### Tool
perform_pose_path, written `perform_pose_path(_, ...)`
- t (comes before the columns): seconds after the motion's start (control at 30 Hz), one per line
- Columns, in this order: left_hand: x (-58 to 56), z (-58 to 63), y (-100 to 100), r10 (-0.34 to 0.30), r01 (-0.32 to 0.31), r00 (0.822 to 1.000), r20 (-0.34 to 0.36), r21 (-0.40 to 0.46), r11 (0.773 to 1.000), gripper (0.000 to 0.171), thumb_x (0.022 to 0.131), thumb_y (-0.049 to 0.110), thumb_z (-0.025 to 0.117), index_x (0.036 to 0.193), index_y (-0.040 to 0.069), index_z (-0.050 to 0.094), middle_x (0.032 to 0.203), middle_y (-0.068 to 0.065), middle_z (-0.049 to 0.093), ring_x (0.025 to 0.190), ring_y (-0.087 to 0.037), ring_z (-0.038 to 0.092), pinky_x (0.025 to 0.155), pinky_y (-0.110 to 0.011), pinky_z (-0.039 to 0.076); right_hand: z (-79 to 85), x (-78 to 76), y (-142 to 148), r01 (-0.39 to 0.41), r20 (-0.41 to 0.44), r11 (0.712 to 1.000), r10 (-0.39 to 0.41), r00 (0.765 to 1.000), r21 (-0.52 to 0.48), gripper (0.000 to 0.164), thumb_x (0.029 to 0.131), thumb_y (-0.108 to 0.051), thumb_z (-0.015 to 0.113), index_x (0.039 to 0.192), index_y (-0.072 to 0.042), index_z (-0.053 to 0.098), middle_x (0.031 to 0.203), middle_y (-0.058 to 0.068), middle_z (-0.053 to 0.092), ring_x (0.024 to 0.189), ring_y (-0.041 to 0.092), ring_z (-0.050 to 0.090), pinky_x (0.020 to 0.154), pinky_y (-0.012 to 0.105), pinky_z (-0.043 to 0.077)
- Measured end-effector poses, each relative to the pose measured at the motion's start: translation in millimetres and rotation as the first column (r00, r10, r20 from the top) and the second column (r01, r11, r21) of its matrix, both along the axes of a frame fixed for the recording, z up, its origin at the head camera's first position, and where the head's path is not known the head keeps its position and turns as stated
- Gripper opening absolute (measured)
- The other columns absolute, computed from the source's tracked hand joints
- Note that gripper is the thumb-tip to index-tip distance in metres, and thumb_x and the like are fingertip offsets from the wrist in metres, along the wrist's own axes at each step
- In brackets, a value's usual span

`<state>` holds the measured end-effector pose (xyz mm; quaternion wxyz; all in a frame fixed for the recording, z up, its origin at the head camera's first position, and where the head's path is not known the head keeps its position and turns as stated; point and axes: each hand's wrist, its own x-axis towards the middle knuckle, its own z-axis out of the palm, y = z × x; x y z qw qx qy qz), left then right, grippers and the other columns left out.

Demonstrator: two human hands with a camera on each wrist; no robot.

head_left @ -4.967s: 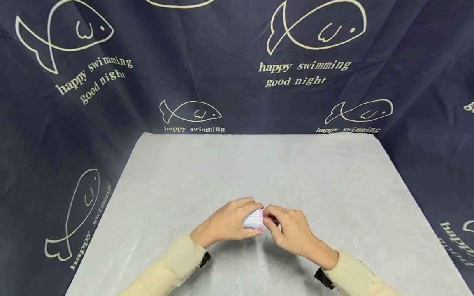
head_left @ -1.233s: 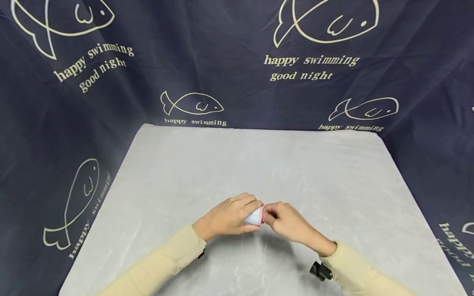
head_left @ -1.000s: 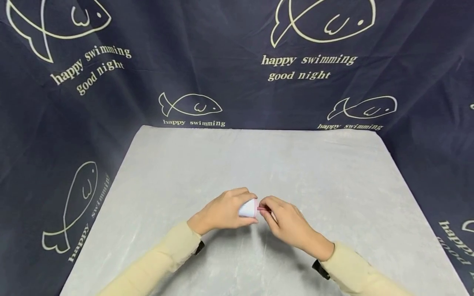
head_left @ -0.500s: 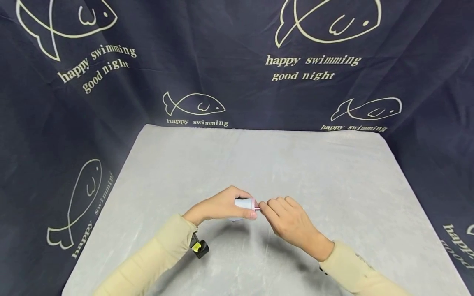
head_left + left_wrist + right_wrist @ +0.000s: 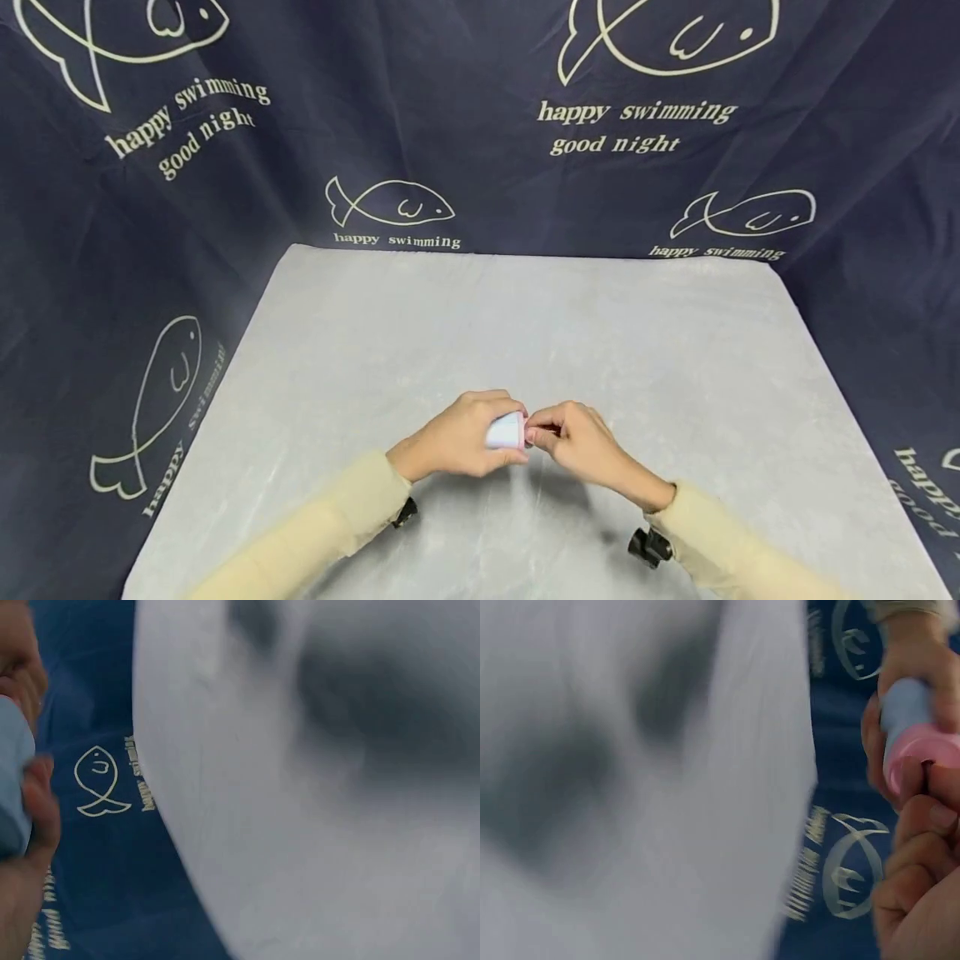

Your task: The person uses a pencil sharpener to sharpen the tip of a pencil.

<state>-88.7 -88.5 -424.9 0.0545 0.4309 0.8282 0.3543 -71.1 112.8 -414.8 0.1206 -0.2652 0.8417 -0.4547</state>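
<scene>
cylinder (image 5: 505, 431) gripped by left hand (image 5: 460, 433); right hand (image 5: 582, 446), three o'clock, pinches thin part (image 5: 928, 764): likely adjusting; next needs steadiness.

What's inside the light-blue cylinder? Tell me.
Only its pink end and a dark sliver by the right hand show; that hand covers the middle, so the inside cannot be seen.
</scene>
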Motion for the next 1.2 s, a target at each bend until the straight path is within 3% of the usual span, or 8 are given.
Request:
perform_pose_path(0.1, 1.4, -4.2, -0.8, -0.061, 0.024, 0.925, -0.376, -0.101, 0.995, 0.043, 0.077, 0.034, 0.078, 0.104, 0.004, 0.062, 0.09, -0.001, 0.06, 0.075, -0.008, 0.054, 0.065, -0.014, 0.047, -1.4, -6.5, 1.4, 0.033, 0.454, 0.995, 0.013, 0.891, -0.092, 0.017, 0.084, -0.001, 0.053, 0.08, 0.013, 0.062, 0.052, -0.011, 0.036, 0.046, 0.002, 0.026, 0.044, 0.018, 0.021)
perform_pose_path(0.17, 1.8, -5.6, -1.7, -0.092, 0.026, 0.865, -0.493, -0.139, 0.99, 0.046, 0.078, 0.035, 0.077, 0.105, 0.003, 0.061, 0.092, -0.002, 0.059, 0.076, -0.009, 0.056, 0.068, -0.016, 0.049, -3.3, -10.4, 2.4, 0.035, 0.574, 0.994, 0.034, 0.818, -0.108, 0.017, 0.082, 0.0, 0.051, 0.077, 0.014, 0.058, 0.05, -0.012, 0.035, 0.045, 0.003, 0.025, 0.043, 0.019, 0.019)
perform_pose_path(0.23, 1.6, -5.3, -0.9, -0.097, 0.014, 0.845, -0.527, -0.159, 0.987, 0.046, 0.078, 0.036, 0.076, 0.107, 0.003, 0.06, 0.094, -0.002, 0.06, 0.078, -0.01, 0.057, 0.069, -0.016, 0.05, -3.7, -13.4, 4.2, 0.019, 0.579, 0.996, 0.037, 0.814, -0.091, 0.015, 0.081, -0.001, 0.052, 0.073, 0.009, 0.058, 0.049, -0.012, 0.034, 0.043, 0.003, 0.022, 0.041, 0.019, 0.018)
perform_pose_path(0.43, -4.4, 0.9, 2.4, -0.008, -0.088, 0.88, -0.475, -0.179, 0.98, 0.048, 0.079, 0.039, 0.076, 0.111, 0.005, 0.062, 0.097, -0.001, 0.06, 0.081, -0.009, 0.057, 0.068, -0.018, 0.05, -2.6, -17.2, 6.6, -0.003, 0.175, 0.999, -0.005, 0.985, 0.046, 0.014, 0.089, -0.007, 0.053, 0.078, -0.004, 0.061, 0.058, -0.009, 0.04, 0.051, 0.001, 0.032, 0.049, 0.018, 0.027)
perform_pose_path(0.57, -9.2, 2.7, 1.4, 0.057, -0.127, 0.927, -0.372, -0.167, 0.978, 0.049, 0.079, 0.037, 0.076, 0.113, 0.005, 0.063, 0.096, -0.001, 0.061, 0.079, -0.009, 0.055, 0.068, -0.019, 0.049, -7.9, -10.9, 3.3, 0.109, -0.222, 0.979, -0.069, 0.973, 0.172, 0.002, 0.09, -0.014, 0.061, 0.087, -0.013, 0.061, 0.066, -0.012, 0.05, 0.055, -0.002, 0.038, 0.05, 0.017, 0.034)
perform_pose_path(0.8, -17.7, 11.8, 0.3, 0.108, -0.14, 0.968, -0.229, -0.13, 0.982, 0.05, 0.079, 0.035, 0.077, 0.115, 0.004, 0.063, 0.096, -0.002, 0.062, 0.077, -0.008, 0.053, 0.064, -0.015, 0.045, -17.9, -8.9, 2.0, 0.214, -0.691, 0.967, -0.06, 0.72, 0.139, 0.007, 0.086, -0.009, 0.063, 0.092, -0.011, 0.061, 0.075, -0.005, 0.057, 0.063, 0.007, 0.046, 0.054, 0.02, 0.037)
perform_pose_path(1.0, -20.6, 12.1, -0.9, 0.128, -0.131, 0.991, -0.043, -0.072, 0.989, 0.048, 0.079, 0.033, 0.077, 0.115, 0.005, 0.063, 0.094, -0.001, 0.062, 0.075, -0.007, 0.052, 0.06, -0.013, 0.044, -25.0, -12.0, 4.3, 0.185, -0.822, 0.976, -0.015, 0.57, 0.111, 0.029, 0.102, -0.017, 0.034, 0.096, -0.004, 0.06, 0.08, -0.001, 0.056, 0.067, 0.013, 0.047, 0.057, 0.024, 0.036)
perform_pose_path(1.2, -21.0, 12.5, -2.2, 0.131, -0.13, 0.985, 0.113, -0.021, 0.991, 0.042, 0.078, 0.033, 0.077, 0.111, 0.01, 0.065, 0.096, 0.002, 0.065, 0.076, -0.006, 0.053, 0.061, -0.016, 0.045, -26.7, -15.7, 3.5, 0.172, -0.932, 0.979, 0.04, 0.361, 0.109, 0.026, 0.101, -0.013, 0.038, 0.095, -0.002, 0.061, 0.075, 0.001, 0.051, 0.059, 0.014, 0.042, 0.052, 0.022, 0.031)
